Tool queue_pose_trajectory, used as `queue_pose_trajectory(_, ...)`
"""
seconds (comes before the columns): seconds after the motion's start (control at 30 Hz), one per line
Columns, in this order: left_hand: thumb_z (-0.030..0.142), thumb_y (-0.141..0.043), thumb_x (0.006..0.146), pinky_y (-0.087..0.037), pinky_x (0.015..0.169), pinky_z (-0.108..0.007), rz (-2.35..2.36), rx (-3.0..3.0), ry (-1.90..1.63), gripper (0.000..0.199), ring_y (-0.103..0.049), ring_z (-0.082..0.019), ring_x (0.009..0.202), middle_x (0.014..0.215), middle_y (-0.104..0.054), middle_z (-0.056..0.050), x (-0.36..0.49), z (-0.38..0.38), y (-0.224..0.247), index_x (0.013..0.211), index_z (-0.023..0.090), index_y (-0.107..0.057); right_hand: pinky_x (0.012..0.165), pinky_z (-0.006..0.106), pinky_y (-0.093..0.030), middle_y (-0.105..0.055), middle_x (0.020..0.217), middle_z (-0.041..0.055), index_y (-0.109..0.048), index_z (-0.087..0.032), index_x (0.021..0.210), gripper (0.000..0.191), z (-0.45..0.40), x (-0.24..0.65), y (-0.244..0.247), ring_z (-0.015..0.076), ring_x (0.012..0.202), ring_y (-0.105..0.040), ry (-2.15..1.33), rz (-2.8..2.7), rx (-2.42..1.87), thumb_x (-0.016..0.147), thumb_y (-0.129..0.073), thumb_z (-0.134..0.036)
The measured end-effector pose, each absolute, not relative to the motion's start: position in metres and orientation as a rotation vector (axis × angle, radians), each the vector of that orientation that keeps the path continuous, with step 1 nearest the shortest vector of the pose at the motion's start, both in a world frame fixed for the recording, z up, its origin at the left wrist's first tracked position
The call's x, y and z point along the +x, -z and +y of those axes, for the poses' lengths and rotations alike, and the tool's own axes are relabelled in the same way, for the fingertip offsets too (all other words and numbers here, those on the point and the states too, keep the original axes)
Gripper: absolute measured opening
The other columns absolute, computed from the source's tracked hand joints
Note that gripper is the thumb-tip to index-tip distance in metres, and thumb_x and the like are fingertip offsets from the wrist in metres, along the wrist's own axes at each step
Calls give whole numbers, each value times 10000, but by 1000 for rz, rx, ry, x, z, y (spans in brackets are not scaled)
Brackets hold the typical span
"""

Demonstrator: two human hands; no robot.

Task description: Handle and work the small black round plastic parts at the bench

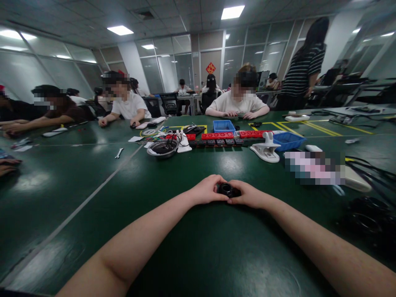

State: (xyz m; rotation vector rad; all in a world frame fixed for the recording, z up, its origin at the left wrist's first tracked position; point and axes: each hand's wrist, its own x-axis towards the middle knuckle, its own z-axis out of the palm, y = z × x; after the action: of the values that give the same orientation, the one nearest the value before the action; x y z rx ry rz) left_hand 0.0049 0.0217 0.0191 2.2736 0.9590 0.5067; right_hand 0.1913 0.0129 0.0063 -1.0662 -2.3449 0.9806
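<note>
Between my two hands, low over the green table [198, 231], is a small black round part [227, 189] with a ring-shaped opening facing up. What exact kind of part it is I cannot make out. My left hand [210, 190] curls round its left side, thumb at the front and fingers behind. From the right, my right hand [246, 194] closes on it with thumb and fingers, covering much of that side. The two thumbs nearly meet in front of the part. Its underside is hidden.
Beyond my hands stand a metal bowl [163, 149], red power strips [217, 135], a white clamp [266, 148] and blue bins [287, 141]. A wrench [119, 153] lies left. Black ring-shaped items [365, 222] and cables sit right. Several people work around the table.
</note>
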Motion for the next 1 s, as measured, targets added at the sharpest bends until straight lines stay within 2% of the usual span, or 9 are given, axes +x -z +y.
queue_pose_trajectory(0.77, 433, -623, 577, -355, 499, -205, 940, 2216, -503, 462, -432, -79, 555, 796, -466, -6, 6, 18, -23, 925, 164, -482, 664, 273, -383, -544, 809, 21, -534, -143, 853, 241, 13, 191, -7, 169, 755, -497, -956, -2357, -1075, 649, -583, -261)
queue_pose_trajectory(1.0, 438, -636, 556, -354, 531, -213, 976, 2237, -539, 465, -439, -94, 597, 789, -467, -7, 7, 18, -21, 908, 167, -498, 620, 264, -370, -540, 790, 24, -529, -130, 857, 289, 15, 190, -3, 165, 721, -490, -914, -2356, -1153, 634, -597, -300)
